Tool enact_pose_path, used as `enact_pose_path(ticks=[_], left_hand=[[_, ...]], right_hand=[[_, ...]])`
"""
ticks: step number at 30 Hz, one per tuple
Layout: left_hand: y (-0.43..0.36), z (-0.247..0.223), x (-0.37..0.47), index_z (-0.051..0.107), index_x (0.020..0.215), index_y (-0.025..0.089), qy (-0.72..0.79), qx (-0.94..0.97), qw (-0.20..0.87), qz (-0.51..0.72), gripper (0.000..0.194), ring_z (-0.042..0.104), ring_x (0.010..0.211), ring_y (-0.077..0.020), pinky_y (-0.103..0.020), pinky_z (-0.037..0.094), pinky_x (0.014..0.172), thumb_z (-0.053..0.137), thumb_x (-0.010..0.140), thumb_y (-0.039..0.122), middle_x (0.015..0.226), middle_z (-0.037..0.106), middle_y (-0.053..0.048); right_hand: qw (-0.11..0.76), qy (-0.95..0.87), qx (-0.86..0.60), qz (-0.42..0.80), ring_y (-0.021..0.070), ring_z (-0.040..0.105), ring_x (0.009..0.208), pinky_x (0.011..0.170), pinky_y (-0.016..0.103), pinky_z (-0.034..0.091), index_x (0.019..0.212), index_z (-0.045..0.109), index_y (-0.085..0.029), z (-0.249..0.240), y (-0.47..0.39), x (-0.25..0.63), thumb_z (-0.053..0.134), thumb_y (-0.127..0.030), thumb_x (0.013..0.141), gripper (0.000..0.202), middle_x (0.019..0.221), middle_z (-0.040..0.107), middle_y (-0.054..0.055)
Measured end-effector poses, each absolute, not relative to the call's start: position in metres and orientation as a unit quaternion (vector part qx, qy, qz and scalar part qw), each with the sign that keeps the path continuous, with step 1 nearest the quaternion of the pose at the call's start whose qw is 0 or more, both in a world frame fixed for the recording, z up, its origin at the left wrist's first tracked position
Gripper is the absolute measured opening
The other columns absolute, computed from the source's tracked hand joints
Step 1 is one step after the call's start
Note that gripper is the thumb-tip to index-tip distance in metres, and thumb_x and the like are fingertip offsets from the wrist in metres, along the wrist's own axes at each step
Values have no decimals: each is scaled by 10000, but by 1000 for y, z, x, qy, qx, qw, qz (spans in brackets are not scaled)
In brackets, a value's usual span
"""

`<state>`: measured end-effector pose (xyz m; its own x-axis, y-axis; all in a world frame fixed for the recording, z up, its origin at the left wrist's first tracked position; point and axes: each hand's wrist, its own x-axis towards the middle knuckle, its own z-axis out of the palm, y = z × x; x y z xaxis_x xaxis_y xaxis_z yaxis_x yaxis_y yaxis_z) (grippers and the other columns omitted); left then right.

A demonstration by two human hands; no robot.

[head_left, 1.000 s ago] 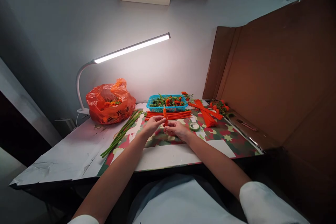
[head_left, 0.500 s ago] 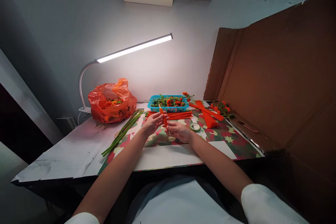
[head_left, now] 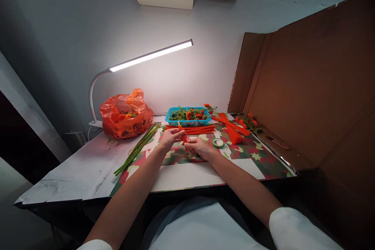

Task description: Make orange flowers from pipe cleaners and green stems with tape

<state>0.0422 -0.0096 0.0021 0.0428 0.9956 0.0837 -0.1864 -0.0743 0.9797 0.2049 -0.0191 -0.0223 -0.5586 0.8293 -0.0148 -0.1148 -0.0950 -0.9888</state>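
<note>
Over the middle of the table, my left hand [head_left: 172,138] pinches the upper part of a short, fuzzy orange pipe cleaner piece [head_left: 181,128], which stands nearly upright with a pale tip. My right hand [head_left: 199,146] has its fingers closed at the lower end of the same piece. Its exact twist or shape is too small to make out. Just behind the hands lies a row of long orange pipe cleaners [head_left: 199,129]. To the right of my right hand is a roll of green tape [head_left: 218,143].
A blue basket [head_left: 187,122] of orange flowers with green stems stands at the back. Orange bundles [head_left: 231,129] and more flowers [head_left: 247,121] lie right. Green stems [head_left: 137,149] and an orange plastic bag [head_left: 125,115] are left, below a lit lamp [head_left: 150,55]. Cardboard [head_left: 307,78] walls the right side.
Both hands stay on the orange piece. My right hand has shifted slightly, its fingers now more bunched at the lower end. The whole view has moved a little.
</note>
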Motion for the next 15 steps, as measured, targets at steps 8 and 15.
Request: enact_pose_path(ticks=[8,15], left_hand=[[-5,-4,41,672,929,127,288,476,626,546,451,623,672,-131,-242,491,625,819,570,357,752,667,-38],[-7,-5,45,676,930,136,289,491,643,512,424,581,628,-100,-219,450,604,812,586,343,733,650,-21]], right_hand=[[307,-453,-166,820,99,525,579,651,248,435,846,575,-183,-15,-22,209,532,-371,856,194,651,590,-6],[323,-453,-189,809,121,621,665,676,244,469,916,600,-156,-15,-22,208,604,-271,819,151,741,661,27]])
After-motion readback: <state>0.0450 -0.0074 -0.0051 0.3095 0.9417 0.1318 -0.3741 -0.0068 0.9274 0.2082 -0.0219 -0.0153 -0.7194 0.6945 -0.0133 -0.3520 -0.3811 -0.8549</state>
